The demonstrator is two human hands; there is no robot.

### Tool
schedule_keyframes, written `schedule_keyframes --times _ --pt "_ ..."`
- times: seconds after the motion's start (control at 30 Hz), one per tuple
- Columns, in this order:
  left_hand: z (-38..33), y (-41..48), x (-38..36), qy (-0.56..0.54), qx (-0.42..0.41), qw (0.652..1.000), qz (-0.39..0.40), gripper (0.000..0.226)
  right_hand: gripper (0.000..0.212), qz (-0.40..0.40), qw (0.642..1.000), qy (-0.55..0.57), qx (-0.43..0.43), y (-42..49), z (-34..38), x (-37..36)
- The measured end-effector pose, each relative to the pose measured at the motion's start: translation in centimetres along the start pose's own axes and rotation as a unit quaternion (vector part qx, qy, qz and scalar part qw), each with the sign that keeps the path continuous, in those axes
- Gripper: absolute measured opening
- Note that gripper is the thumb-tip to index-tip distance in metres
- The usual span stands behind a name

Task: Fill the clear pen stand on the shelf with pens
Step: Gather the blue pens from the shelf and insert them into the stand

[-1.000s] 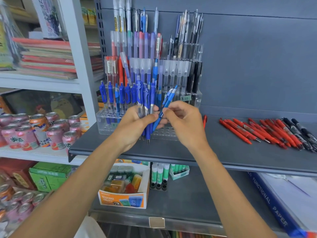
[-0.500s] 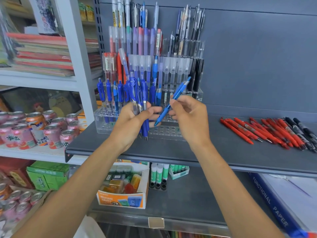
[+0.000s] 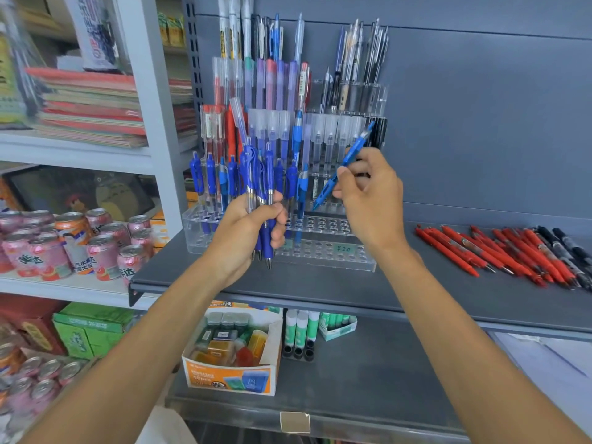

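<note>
A clear tiered pen stand [image 3: 323, 251] sits on the grey shelf [image 3: 352, 293]. Its upper tiers are packed with pens. The left of its front rows holds blue pens, and the holes to the right are open. My left hand [image 3: 246, 232] grips a bundle of blue pens [image 3: 261, 200] upright in front of the stand's left half. My right hand [image 3: 368, 193] pinches a single blue pen [image 3: 347, 161], tilted with its tip pointing down-left, just above the stand's middle rows.
Red pens [image 3: 487, 251] and a few black pens [image 3: 567, 245] lie loose on the shelf to the right. Drink cans [image 3: 70, 241] crowd the white shelf at left, notebooks [image 3: 89, 107] stacked above them. Below are an orange box of small items [image 3: 230, 376] and glue sticks [image 3: 301, 328].
My right hand drew one blue pen out of the bundle and carried it up and to the right, over the stand. My left hand stayed in place with the remaining pens.
</note>
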State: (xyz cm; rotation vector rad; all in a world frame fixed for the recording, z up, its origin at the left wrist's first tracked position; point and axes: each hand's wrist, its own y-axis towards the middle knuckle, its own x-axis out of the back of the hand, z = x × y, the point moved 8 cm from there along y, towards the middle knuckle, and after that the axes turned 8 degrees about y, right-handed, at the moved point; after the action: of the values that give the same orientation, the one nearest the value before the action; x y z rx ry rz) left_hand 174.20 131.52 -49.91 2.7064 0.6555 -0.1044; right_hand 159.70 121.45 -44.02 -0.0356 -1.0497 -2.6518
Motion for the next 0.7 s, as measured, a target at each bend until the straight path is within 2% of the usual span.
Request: schedule_keyframes --times 0.13,0.27,0.4,0.53,0.7 --pt "0.3 0.2 0.1 -0.041 0.024 0.999 0.016 0.019 0.007 0.053 0.998 -0.046 -0.003 0.3 -0.7 -1.1" --pt "0.5 0.1 0.3 -0.017 0.017 1.0 0.02 0.022 0.007 0.092 0.993 -0.076 -0.006 -0.2 -1.6 -2.4" --pt "0.4 0.0 0.3 -0.002 0.007 1.0 0.028 0.019 0.026 0.101 0.985 -0.143 0.008 -0.9 -2.0 -2.9" --pt "0.2 -0.1 0.2 0.03 -0.015 0.999 0.038 0.015 0.012 0.1 0.973 -0.205 0.014 -1.6 -2.4 -3.2" --pt "0.5 -0.3 -0.2 0.045 -0.014 0.997 0.055 0.014 0.01 0.104 0.96 -0.261 0.023 -1.5 -2.3 -3.1"
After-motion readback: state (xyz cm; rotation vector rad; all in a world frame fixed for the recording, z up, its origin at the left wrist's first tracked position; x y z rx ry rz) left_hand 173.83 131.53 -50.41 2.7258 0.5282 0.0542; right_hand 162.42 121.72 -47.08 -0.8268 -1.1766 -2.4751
